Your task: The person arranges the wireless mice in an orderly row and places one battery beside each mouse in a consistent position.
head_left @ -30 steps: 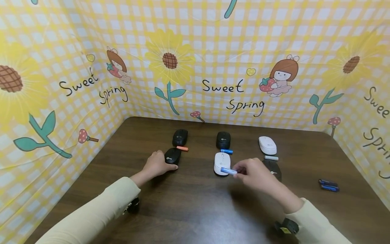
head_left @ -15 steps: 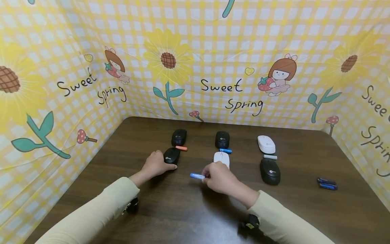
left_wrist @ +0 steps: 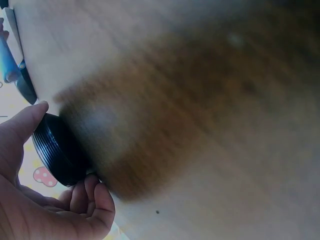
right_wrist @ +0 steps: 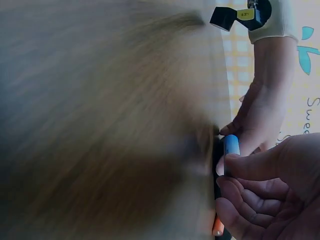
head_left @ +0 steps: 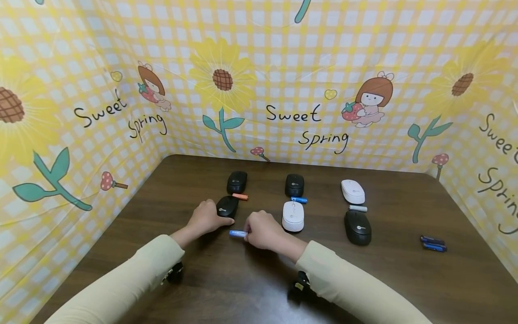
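Observation:
In the head view my left hand (head_left: 205, 218) grips the near-left black computer mouse (head_left: 227, 205), thumb at its near end. The left wrist view shows the thumb and curled fingers on opposite sides of this mouse (left_wrist: 57, 150). My right hand (head_left: 262, 230) pinches a blue battery (head_left: 237, 233) between thumb and fingers, just above the table and to the near right of that mouse. The right wrist view shows the battery (right_wrist: 231, 145) with one end sticking out past the thumb. An orange battery (head_left: 240, 197) lies between the gripped mouse and another black mouse (head_left: 237, 182) behind it.
In the middle, a blue battery (head_left: 299, 200) lies between a black mouse (head_left: 294, 184) and a white mouse (head_left: 293, 216). At right, a pale battery (head_left: 358, 209) lies between a white mouse (head_left: 353, 191) and a black mouse (head_left: 358, 228). Dark blue batteries (head_left: 433, 243) lie far right.
My right hand has carried the blue battery leftward, from over the white mouse to beside the gripped black mouse. The left hand has stayed in place.

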{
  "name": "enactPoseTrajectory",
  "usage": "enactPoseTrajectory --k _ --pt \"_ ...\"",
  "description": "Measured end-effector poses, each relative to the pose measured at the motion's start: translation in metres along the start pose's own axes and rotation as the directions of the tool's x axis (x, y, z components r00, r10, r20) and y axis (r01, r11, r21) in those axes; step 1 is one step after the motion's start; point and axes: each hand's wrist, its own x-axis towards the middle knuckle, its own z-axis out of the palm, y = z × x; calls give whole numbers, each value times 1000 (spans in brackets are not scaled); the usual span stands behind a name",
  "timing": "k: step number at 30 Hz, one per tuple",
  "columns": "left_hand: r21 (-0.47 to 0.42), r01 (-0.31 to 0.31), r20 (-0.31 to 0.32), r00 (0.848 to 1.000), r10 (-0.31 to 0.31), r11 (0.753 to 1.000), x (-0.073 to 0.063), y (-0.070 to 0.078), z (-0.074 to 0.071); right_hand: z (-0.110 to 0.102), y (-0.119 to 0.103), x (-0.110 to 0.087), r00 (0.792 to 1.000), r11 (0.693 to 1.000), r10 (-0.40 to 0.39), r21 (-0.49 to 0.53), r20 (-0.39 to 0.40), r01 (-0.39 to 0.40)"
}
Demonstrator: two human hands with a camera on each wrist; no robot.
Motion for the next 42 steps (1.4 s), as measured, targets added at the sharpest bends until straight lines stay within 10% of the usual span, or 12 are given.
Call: enactPoseTrajectory --k 42 --pt "20 -24 12 1000 23 1000 1 1 -2 26 -14 30 1000 995 -15 -97 -7 14"
